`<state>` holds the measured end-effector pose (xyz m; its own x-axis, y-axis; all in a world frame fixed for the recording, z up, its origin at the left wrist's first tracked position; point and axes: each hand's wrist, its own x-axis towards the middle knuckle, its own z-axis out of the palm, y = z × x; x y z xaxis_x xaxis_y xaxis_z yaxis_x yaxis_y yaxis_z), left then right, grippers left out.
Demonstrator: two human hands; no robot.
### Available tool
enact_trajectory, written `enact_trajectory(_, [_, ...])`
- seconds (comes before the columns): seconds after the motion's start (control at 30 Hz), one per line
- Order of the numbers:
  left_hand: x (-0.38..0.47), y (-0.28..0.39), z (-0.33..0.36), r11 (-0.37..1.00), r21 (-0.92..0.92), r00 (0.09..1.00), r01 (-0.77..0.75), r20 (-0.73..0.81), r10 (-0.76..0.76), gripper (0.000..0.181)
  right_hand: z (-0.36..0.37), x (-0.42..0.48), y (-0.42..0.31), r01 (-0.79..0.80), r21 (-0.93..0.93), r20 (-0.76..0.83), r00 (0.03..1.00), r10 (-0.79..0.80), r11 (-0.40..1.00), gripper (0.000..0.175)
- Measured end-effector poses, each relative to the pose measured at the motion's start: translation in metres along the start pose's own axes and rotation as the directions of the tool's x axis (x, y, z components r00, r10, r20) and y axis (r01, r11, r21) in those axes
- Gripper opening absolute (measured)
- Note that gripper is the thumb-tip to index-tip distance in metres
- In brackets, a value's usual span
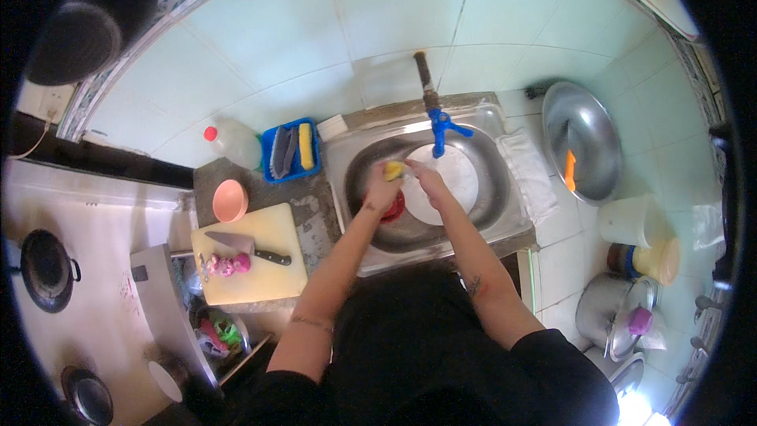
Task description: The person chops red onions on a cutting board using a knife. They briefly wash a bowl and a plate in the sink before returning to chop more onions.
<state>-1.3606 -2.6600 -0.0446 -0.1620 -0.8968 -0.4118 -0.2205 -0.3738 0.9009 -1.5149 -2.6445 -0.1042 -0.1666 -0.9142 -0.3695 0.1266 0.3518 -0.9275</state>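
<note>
Over the stainless steel sink (502,189), my left hand (385,184) holds a small yellow item (393,170), too blurred to name exactly. My right hand (429,182) is just to its right, fingertips close to the item; whether it grips anything is unclear. Below my right hand lies a round white board or lid (461,183) in the basin. A red bowl or strainer (394,207) sits partly hidden beneath my left hand and wrist. The blue tap (440,130) stands above the white disc.
Left of the sink are a cutting board (260,284) with a knife (236,241) and peeled shallots or onions (227,265), a pink bowl (230,201), and a blue basket (316,154) of sponges. A white cloth (529,177) and a metal basin (582,124) are on the right.
</note>
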Motion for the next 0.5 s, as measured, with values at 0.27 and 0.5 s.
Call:
enact_trajectory(0.27, [0.008,0.070,-0.158,0.648,0.662,0.575,-0.378,-0.381,0.724,0.065,-0.110,-0.040,-0.067,-0.086,-0.370,-0.242,0.970,-0.007,0.925,0.018])
enact_trajectory(0.5, [0.003,0.071,-0.139,0.577,0.795,0.681,-0.187,-0.318,0.660,0.066,-0.211,-0.065,-0.129,-0.166,-0.818,-0.538,0.562,-0.629,0.551,0.026])
